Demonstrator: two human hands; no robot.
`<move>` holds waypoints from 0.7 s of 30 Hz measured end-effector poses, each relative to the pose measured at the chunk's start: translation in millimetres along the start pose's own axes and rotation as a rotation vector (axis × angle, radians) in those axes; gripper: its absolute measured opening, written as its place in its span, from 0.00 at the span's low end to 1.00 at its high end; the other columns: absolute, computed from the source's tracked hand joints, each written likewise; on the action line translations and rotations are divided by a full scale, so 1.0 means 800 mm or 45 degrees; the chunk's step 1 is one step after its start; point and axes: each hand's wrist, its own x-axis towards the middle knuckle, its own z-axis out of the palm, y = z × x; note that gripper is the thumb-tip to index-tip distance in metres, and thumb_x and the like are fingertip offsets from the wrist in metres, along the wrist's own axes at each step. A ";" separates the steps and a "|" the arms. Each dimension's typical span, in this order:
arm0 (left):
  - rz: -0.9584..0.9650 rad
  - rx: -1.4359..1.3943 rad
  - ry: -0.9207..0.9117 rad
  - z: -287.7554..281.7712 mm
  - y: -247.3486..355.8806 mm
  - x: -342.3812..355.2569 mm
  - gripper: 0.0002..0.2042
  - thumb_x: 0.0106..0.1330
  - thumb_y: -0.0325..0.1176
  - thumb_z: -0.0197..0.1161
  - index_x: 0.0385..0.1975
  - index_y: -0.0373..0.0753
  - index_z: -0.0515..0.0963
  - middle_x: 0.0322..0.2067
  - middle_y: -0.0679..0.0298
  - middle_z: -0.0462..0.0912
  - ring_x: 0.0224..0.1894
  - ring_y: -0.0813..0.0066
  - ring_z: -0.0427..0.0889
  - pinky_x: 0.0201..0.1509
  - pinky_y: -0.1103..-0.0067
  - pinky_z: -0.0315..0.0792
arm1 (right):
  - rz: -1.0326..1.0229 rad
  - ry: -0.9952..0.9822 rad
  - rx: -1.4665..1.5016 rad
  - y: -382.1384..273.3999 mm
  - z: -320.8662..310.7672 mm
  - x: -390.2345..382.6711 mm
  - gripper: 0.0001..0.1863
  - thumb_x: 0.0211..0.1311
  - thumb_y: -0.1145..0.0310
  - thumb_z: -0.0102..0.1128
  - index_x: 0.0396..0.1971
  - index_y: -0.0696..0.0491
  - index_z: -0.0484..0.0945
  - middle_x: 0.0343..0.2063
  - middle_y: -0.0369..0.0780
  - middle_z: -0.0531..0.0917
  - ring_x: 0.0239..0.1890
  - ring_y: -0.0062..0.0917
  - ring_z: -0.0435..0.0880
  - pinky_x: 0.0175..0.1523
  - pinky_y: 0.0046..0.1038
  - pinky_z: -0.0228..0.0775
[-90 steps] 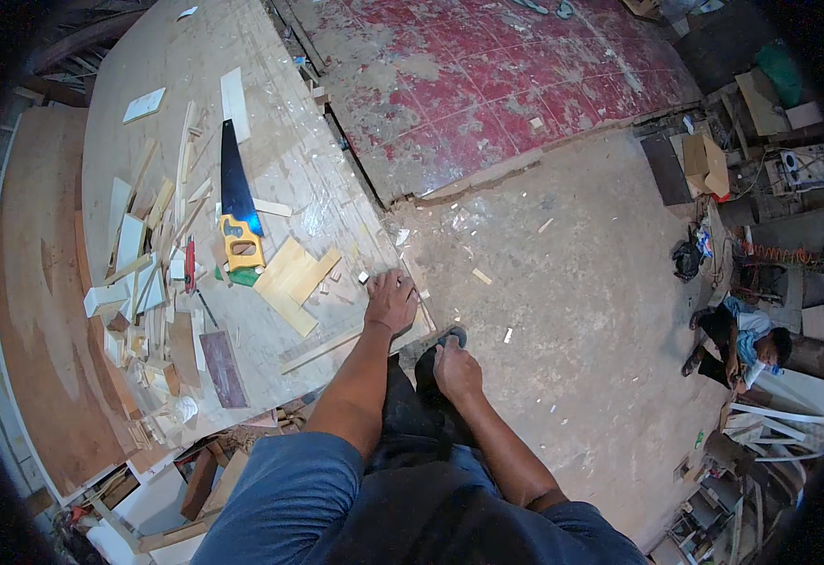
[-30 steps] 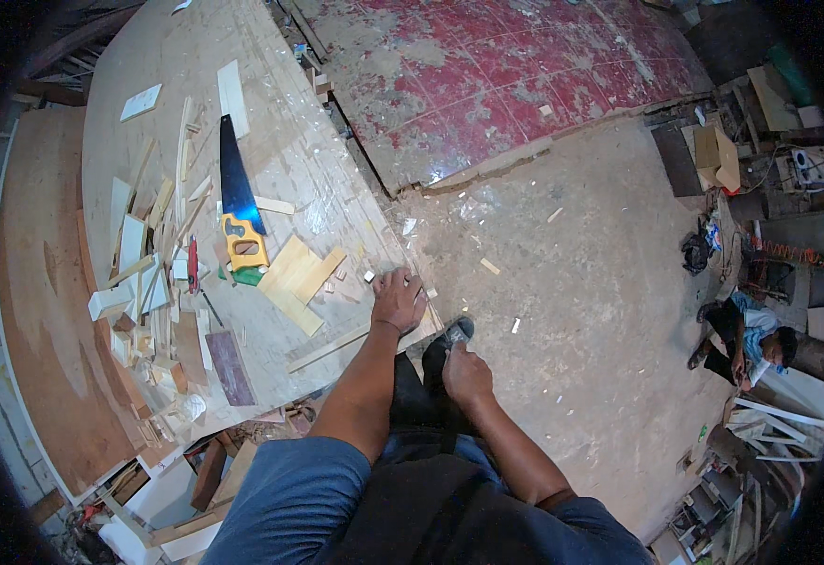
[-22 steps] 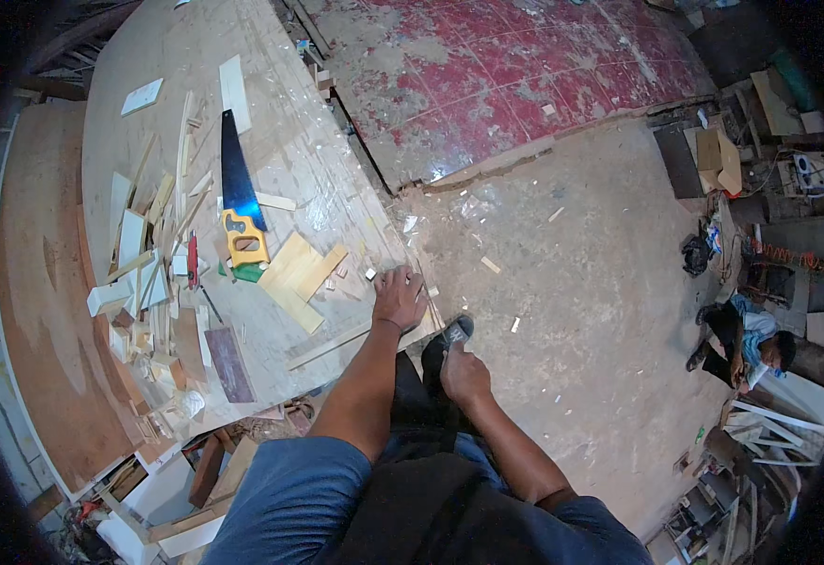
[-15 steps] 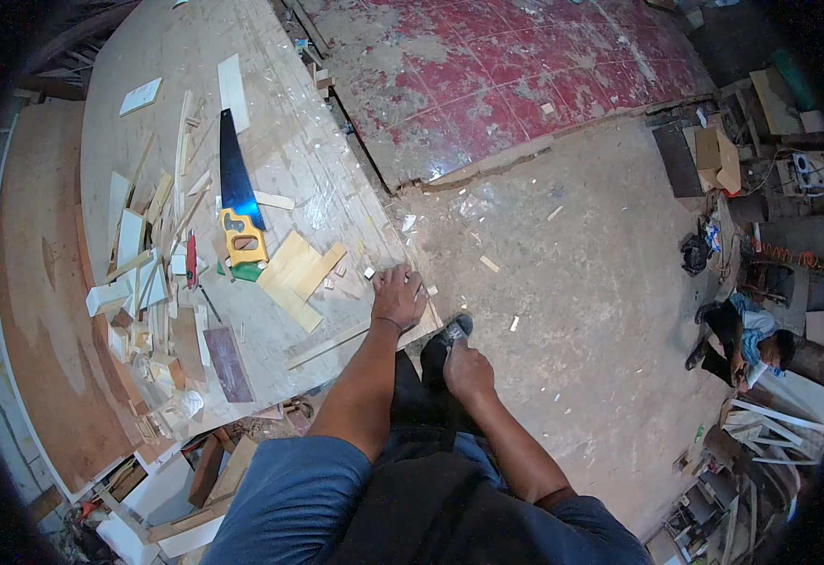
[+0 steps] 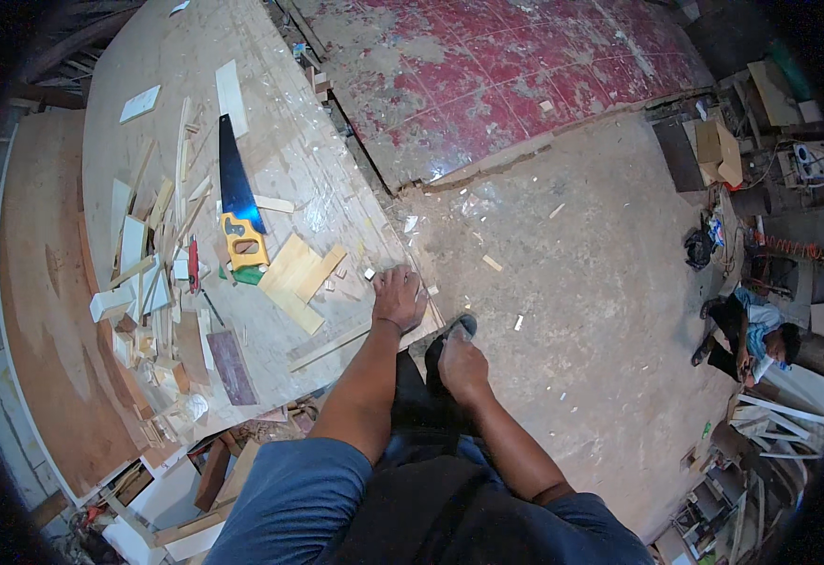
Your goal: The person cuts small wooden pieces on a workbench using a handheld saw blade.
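Observation:
My left hand [image 5: 396,299] rests on the corner of the pale plywood worktop [image 5: 318,169], fingers bent and slightly apart; what lies beneath them is hidden. Beyond that corner my right hand [image 5: 464,365] is closed around a greyish object I cannot make out, over my dark shoe [image 5: 464,325]. A small white block [image 5: 368,274] sits by my left fingertips. Left of them lie pale wood boards [image 5: 294,282], a handsaw [image 5: 247,240] with yellow handle and dark blade, and a red-handled tool [image 5: 192,264].
Scrap wood [image 5: 131,301] covers the worktop's left part, beside a brown panel [image 5: 45,292]. A red, dirty raised surface [image 5: 515,75] is at the top. Offcuts lie on the concrete floor [image 5: 572,282]. At right a seated person [image 5: 751,334] is among boxes [image 5: 718,151] and boards.
My hands stay at the worktop's corner. My right hand has shifted slightly during the last seconds, staying closed. The saw and scraps are unmoved; the seated person has barely moved.

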 end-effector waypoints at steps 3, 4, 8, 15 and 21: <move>-0.021 0.019 -0.064 -0.007 0.001 -0.001 0.16 0.56 0.40 0.59 0.41 0.38 0.75 0.48 0.56 0.70 0.54 0.56 0.66 0.60 0.58 0.53 | -0.018 0.042 0.022 0.004 0.006 0.000 0.16 0.63 0.69 0.42 0.43 0.65 0.70 0.32 0.60 0.81 0.37 0.54 0.82 0.43 0.50 0.74; -0.036 0.044 -0.125 -0.009 0.002 0.000 0.18 0.57 0.41 0.58 0.44 0.39 0.75 0.50 0.57 0.70 0.56 0.57 0.65 0.62 0.59 0.52 | -0.055 0.087 0.034 0.006 0.008 0.001 0.16 0.65 0.67 0.41 0.41 0.64 0.70 0.30 0.60 0.81 0.35 0.55 0.82 0.41 0.51 0.73; 0.041 0.020 0.006 -0.004 0.000 0.001 0.15 0.55 0.39 0.59 0.39 0.37 0.74 0.46 0.54 0.70 0.52 0.54 0.67 0.58 0.56 0.55 | -0.080 0.110 0.019 0.000 0.008 0.010 0.16 0.61 0.70 0.43 0.43 0.67 0.70 0.32 0.61 0.81 0.38 0.54 0.83 0.44 0.50 0.74; 0.035 0.013 -0.017 -0.008 0.002 -0.001 0.14 0.55 0.38 0.59 0.38 0.38 0.74 0.46 0.54 0.69 0.52 0.54 0.66 0.57 0.56 0.55 | 0.015 0.073 0.029 -0.016 -0.002 0.004 0.14 0.61 0.71 0.45 0.41 0.65 0.71 0.32 0.60 0.82 0.38 0.53 0.83 0.43 0.48 0.75; 0.009 0.125 -0.098 -0.004 0.000 -0.001 0.14 0.56 0.39 0.59 0.42 0.42 0.75 0.48 0.58 0.69 0.53 0.58 0.66 0.60 0.59 0.54 | -0.007 0.100 0.010 -0.012 -0.001 0.009 0.13 0.61 0.70 0.46 0.40 0.65 0.71 0.31 0.59 0.82 0.37 0.52 0.84 0.43 0.46 0.76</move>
